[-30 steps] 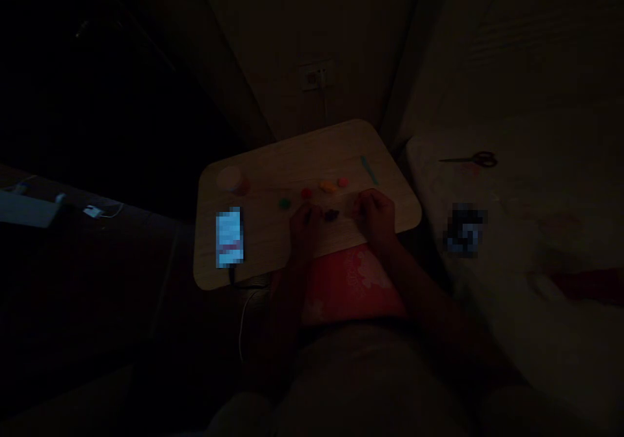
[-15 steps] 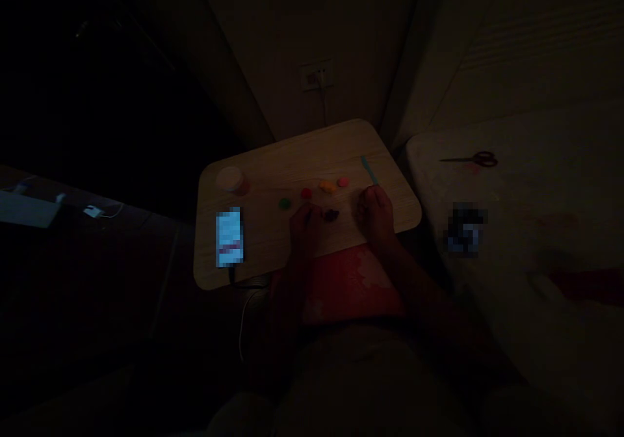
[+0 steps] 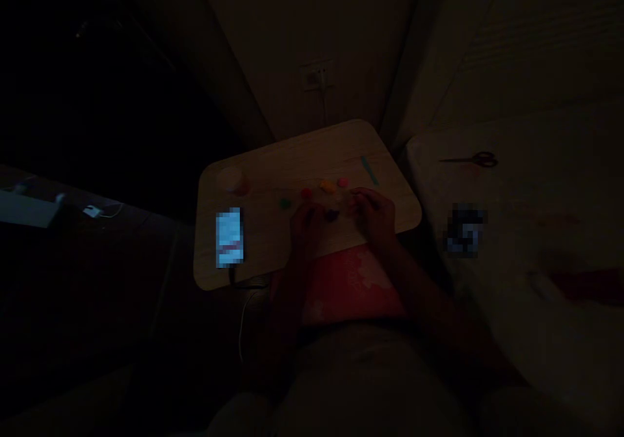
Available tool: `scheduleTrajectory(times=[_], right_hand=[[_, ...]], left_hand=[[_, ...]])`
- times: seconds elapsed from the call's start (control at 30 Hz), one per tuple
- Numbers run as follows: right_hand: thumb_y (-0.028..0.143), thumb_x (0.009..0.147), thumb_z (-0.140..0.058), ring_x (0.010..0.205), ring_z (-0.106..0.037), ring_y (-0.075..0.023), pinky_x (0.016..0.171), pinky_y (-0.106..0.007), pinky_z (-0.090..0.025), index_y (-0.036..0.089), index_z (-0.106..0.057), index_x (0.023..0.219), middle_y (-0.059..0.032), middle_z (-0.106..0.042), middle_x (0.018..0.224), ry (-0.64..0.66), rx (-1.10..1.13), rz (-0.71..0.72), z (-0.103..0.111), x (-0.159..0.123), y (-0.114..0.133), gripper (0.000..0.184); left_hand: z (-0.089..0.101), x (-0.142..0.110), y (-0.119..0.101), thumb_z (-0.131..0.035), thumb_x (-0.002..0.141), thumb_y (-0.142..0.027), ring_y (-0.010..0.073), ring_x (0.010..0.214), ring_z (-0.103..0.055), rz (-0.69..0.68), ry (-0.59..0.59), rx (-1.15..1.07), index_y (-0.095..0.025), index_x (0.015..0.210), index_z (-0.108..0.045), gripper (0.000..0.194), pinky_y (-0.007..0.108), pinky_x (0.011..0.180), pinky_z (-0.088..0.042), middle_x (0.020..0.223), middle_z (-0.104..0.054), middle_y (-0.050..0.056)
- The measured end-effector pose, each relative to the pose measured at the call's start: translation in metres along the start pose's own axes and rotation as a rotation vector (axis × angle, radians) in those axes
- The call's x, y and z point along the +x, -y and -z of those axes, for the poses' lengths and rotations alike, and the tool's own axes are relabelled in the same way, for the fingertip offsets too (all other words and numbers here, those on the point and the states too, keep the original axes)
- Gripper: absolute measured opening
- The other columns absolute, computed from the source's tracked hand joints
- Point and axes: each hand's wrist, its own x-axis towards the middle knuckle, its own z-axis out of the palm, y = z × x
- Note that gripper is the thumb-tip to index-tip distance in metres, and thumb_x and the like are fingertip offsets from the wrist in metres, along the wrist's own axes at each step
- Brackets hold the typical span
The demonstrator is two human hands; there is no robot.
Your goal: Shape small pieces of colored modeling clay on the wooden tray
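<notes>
The scene is very dark, so fine detail is lost. My left hand [image 3: 305,224] rests on the small wooden table with its fingers curled together; whatever they hold, if anything, is hidden. Just right of its fingertips lies a dark lump [image 3: 332,215]. My right hand [image 3: 376,214] is over the table on the other side of that lump, fingers reaching left and apart, with nothing clear between them. Beyond the hands are a green lump [image 3: 285,203], a red lump [image 3: 306,193], a yellow-orange lump [image 3: 327,186] and a pink lump [image 3: 342,182], seemingly modelling clay.
A flat blue-green stick [image 3: 370,170] lies toward the wooden table's [image 3: 273,164] right side. At left stand a pale-lidded tub [image 3: 231,179] and a lit, blurred phone [image 3: 229,237] with a cable. Scissors [image 3: 470,159] lie on the pale surface at right. A wall socket [image 3: 316,76] is behind.
My right hand has shifted slightly left, its fingers unfolding from a closed shape toward the dark lump. The blue-green stick's lower end now shows. My left hand stays nearly in place.
</notes>
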Motion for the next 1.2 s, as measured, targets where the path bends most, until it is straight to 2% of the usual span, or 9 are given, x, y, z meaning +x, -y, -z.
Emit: scheduleTrajectory(times=[0.17, 0.33, 0.53, 0.67, 0.73, 0.8, 0.93, 1.1, 1.2], right_hand=[[0.053, 0.087, -0.074, 0.059, -0.069, -0.0177, 0.053, -0.029, -0.052, 0.022, -0.076, 0.094, -0.0030, -0.076, 0.077, -0.012, 0.035, -0.016, 0.002, 0.002, -0.004, 0.031], [0.046, 0.084, -0.078, 0.058, -0.068, -0.0159, 0.053, -0.027, -0.052, 0.022, -0.073, 0.090, -0.0014, -0.076, 0.075, -0.024, 0.040, -0.013, 0.002, 0.002, -0.006, 0.025], [0.045, 0.083, -0.078, 0.054, -0.061, -0.0135, 0.052, -0.026, -0.048, 0.022, -0.069, 0.081, 0.0019, -0.068, 0.066, -0.036, -0.005, 0.018, 0.000, 0.001, -0.001, 0.024], [0.043, 0.081, -0.079, 0.051, -0.057, -0.0134, 0.050, -0.026, -0.045, 0.022, -0.067, 0.078, 0.0031, -0.064, 0.058, -0.040, -0.027, 0.019, -0.001, 0.000, 0.004, 0.024], [0.043, 0.081, -0.079, 0.051, -0.057, -0.0140, 0.051, -0.027, -0.046, 0.023, -0.069, 0.079, 0.0028, -0.064, 0.058, -0.033, -0.037, 0.022, 0.000, -0.001, 0.005, 0.023], [0.044, 0.083, -0.078, 0.053, -0.058, -0.0145, 0.053, -0.028, -0.047, 0.023, -0.073, 0.083, 0.0021, -0.065, 0.061, -0.016, -0.040, 0.034, 0.000, -0.001, 0.005, 0.021], [0.044, 0.087, -0.076, 0.059, -0.062, -0.0160, 0.058, -0.030, -0.050, 0.024, -0.080, 0.097, 0.0000, -0.070, 0.069, 0.013, -0.023, 0.064, 0.002, 0.000, 0.002, 0.023], [0.047, 0.085, -0.078, 0.071, -0.070, -0.0185, 0.065, -0.031, -0.056, 0.024, -0.081, 0.103, -0.0041, -0.078, 0.086, 0.007, -0.055, 0.076, 0.004, 0.001, -0.003, 0.029], [0.046, 0.083, -0.080, 0.072, -0.071, -0.0187, 0.065, -0.031, -0.057, 0.024, -0.081, 0.104, -0.0046, -0.080, 0.088, 0.013, -0.041, 0.061, 0.004, 0.001, -0.004, 0.030]], left_hand=[[-0.002, 0.001, 0.003, -0.066, 0.094, -0.047, 0.0199, 0.087, -0.066, -0.037, -0.032, -0.036, -0.021, 0.087, -0.069, 0.027, 0.032, 0.084, -0.054, 0.090, -0.071, 0.005], [-0.002, 0.000, 0.008, -0.062, 0.094, -0.040, 0.0199, 0.088, -0.065, -0.031, -0.030, -0.059, -0.021, 0.094, -0.067, 0.019, 0.032, 0.085, -0.054, 0.093, -0.070, 0.005], [0.003, 0.000, 0.009, -0.055, 0.091, -0.026, 0.0255, 0.101, -0.066, -0.068, -0.031, 0.097, -0.022, 0.084, -0.066, 0.013, 0.041, 0.097, -0.054, 0.098, -0.068, 0.008], [-0.002, -0.002, 0.008, -0.063, 0.091, -0.024, 0.0308, 0.127, -0.060, -0.149, 0.021, 0.290, -0.022, 0.096, -0.070, 0.009, 0.049, 0.113, -0.047, 0.118, -0.068, 0.013], [-0.007, -0.003, 0.008, -0.071, 0.089, -0.030, 0.0329, 0.134, -0.057, -0.162, 0.025, 0.385, -0.021, 0.103, -0.071, 0.016, 0.051, 0.117, -0.045, 0.126, -0.066, 0.016], [-0.010, -0.005, 0.007, -0.075, 0.089, -0.035, 0.0354, 0.134, -0.057, -0.155, 0.032, 0.461, -0.019, 0.105, -0.071, 0.023, 0.053, 0.116, -0.045, 0.134, -0.063, 0.019], [-0.011, -0.008, 0.006, -0.075, 0.091, -0.038, 0.0394, 0.131, -0.059, -0.144, 0.084, 0.551, -0.019, 0.100, -0.073, 0.021, 0.056, 0.111, -0.046, 0.136, -0.062, 0.022], [-0.009, -0.007, 0.005, -0.081, 0.086, -0.036, 0.0367, 0.124, -0.062, -0.165, 0.089, 0.550, -0.020, 0.100, -0.075, 0.022, 0.052, 0.107, -0.049, 0.129, -0.065, 0.019], [-0.008, -0.007, 0.005, -0.084, 0.082, -0.036, 0.0349, 0.119, -0.064, -0.171, 0.098, 0.543, -0.021, 0.098, -0.075, 0.024, 0.050, 0.105, -0.050, 0.126, -0.065, 0.017]])
